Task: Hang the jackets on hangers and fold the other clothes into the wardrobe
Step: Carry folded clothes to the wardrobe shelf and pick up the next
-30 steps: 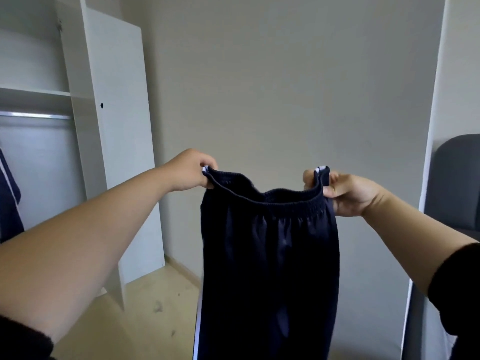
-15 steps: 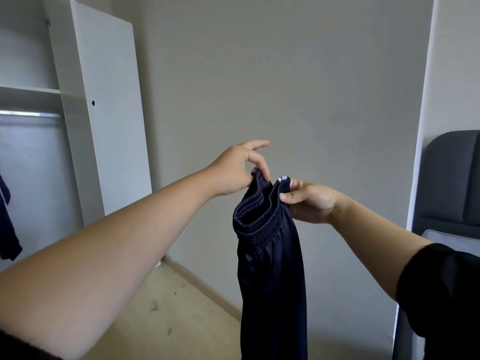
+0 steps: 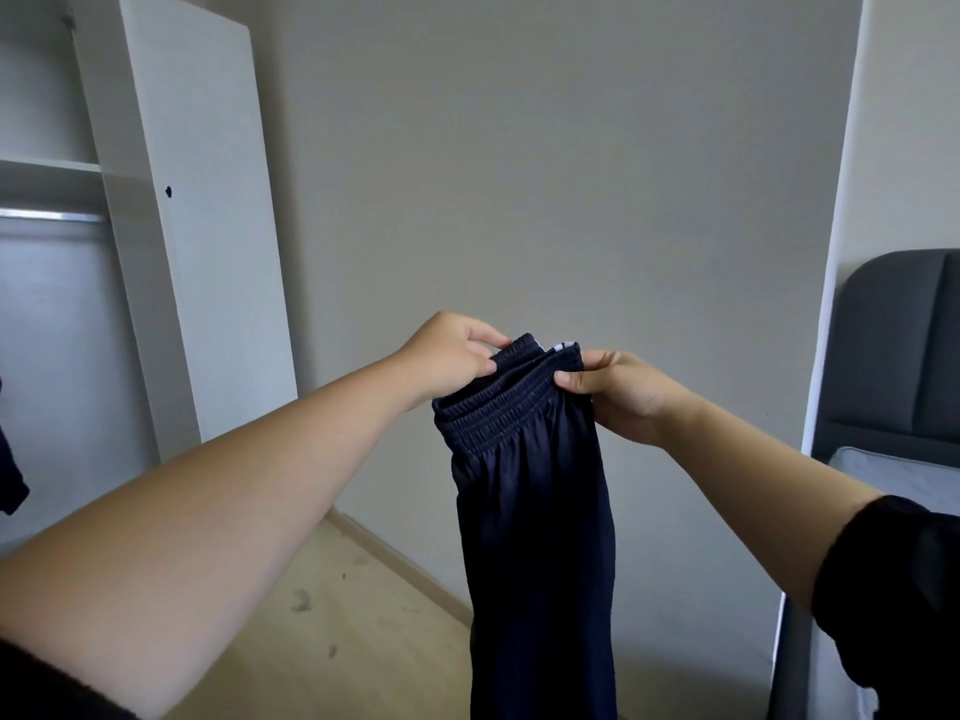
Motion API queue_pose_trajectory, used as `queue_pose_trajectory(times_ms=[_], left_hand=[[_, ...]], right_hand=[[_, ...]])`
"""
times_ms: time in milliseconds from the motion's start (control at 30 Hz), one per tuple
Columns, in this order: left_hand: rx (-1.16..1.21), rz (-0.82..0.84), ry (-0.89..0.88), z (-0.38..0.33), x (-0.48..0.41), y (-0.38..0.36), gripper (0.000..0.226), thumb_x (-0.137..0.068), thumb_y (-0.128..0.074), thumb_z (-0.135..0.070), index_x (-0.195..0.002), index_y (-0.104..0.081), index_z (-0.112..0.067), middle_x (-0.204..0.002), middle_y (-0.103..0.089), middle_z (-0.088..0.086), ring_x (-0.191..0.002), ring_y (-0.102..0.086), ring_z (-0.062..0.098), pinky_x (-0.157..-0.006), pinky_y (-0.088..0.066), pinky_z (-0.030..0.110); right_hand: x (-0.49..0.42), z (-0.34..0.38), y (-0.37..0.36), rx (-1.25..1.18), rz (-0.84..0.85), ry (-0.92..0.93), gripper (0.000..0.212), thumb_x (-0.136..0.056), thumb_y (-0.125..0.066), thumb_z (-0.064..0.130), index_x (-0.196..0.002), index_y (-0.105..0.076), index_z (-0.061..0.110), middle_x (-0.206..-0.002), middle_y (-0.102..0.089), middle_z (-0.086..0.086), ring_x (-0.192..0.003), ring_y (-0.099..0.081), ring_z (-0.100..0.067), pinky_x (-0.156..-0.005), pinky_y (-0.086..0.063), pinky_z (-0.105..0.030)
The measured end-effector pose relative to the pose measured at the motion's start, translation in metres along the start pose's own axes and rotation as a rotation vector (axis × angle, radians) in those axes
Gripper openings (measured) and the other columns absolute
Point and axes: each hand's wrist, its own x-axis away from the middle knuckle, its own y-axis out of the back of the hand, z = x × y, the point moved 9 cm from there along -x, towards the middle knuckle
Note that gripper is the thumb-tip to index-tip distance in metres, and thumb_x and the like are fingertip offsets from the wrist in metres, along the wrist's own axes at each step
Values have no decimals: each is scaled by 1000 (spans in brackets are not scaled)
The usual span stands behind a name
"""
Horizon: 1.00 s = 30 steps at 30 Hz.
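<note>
Trousers (image 3: 535, 511) pinched between left hand (image 3: 447, 358) and right hand (image 3: 618, 392)

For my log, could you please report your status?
Left hand, right hand pinch waistband. Dark navy elastic-waist trousers hang doubled lengthwise. Nothing in the way.

Navy trousers (image 3: 535, 511) hang in mid-air, doubled lengthwise, with the elastic waistband (image 3: 498, 413) bunched at the top, a sliver of white trim peeking out and the legs dropping straight down. The left hand (image 3: 447, 361) and right hand (image 3: 623, 392) pinch that waistband from either side. At far left is the white wardrobe (image 3: 208, 226), open, with a dark garment (image 3: 10, 485) hanging inside.
</note>
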Motion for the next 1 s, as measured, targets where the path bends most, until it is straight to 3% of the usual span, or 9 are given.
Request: queue_pose_trajectory(times_ms=[200,333,467,567,700,767,867,933,1000], left_hand=[[-94,-34,-92,-14,-1,-10,30,-91,-56,2,-107,-72,-17,-106,-72,2,-94,-66,10,-89,-48,22],[-89,-50,-98,-14,-2,-14,29,-91,-56,0,-95,-73,-22,-102,-73,2,-92,-68,12,-89,-50,24],[9,38,-81,-16,3,-20,18,-94,-58,-30,-108,-68,-25,-109,-69,-6,-101,-64,9,-90,-47,24],[-168,261,-21,-11,9,-39,31,-85,-68,-39,-111,-64,-23,-105,-69,-7,-93,-65,7,-75,-50,20],[-363,225,33,-4,3,-41,19,-84,-70,-24,-98,-65,-11,-89,-66,1,-78,-62,16,-59,-45,21],[-384,193,14,-4,-1,-37,16,-88,-66,-20,-96,-65,-6,-89,-65,4,-81,-61,20,-66,-43,24],[-381,171,-29,-4,-5,-28,9,-92,-61,-18,-93,-66,-11,-90,-65,3,-84,-60,19,-70,-42,24],[-354,161,-32,0,-6,-22,9,-92,-61,-19,-84,-64,-19,-87,-65,-1,-84,-60,17,-67,-43,22],[-350,185,-31,3,-7,-21,11,-90,-65,-25,-78,-63,-25,-85,-66,-5,-81,-62,15,-66,-45,21]], right_hand=[[5,2,2,82,-29,-32,20,-85,-59,-3,-102,-68,3,-95,-71,-6,-91,-66,-20,-82,-52,-27],[6,2,3,52,-112,-18,29,-82,-61,-7,-111,-63,-8,-95,-69,-12,-87,-67,-21,-72,-54,-24],[8,3,13,-47,-267,16,20,-80,-60,-14,-99,-64,-9,-84,-69,-13,-76,-67,-27,-66,-57,-26],[10,4,15,-53,-333,41,20,-78,-62,-16,-90,-63,-1,-81,-67,-14,-71,-65,-27,-61,-57,-28],[11,1,15,-108,-354,33,34,-79,-65,-15,-91,-47,11,-83,-64,-12,-65,-67,-22,-57,-55,-29],[10,-4,10,-139,-279,11,27,-83,-66,-5,-100,-51,8,-90,-66,-14,-71,-69,-22,-61,-56,-28],[12,-19,3,68,-93,-122,31,-89,-64,19,-115,-59,3,-111,-69,-11,-100,-68,-22,-85,-54,-32],[16,-30,5,268,-45,-167,18,-93,-59,19,-104,-67,7,-107,-71,-8,-100,-68,-21,-90,-52,-32],[19,-30,13,365,-130,-128,13,-94,-59,16,-94,-70,10,-99,-73,-7,-94,-69,-22,-87,-53,-31]])
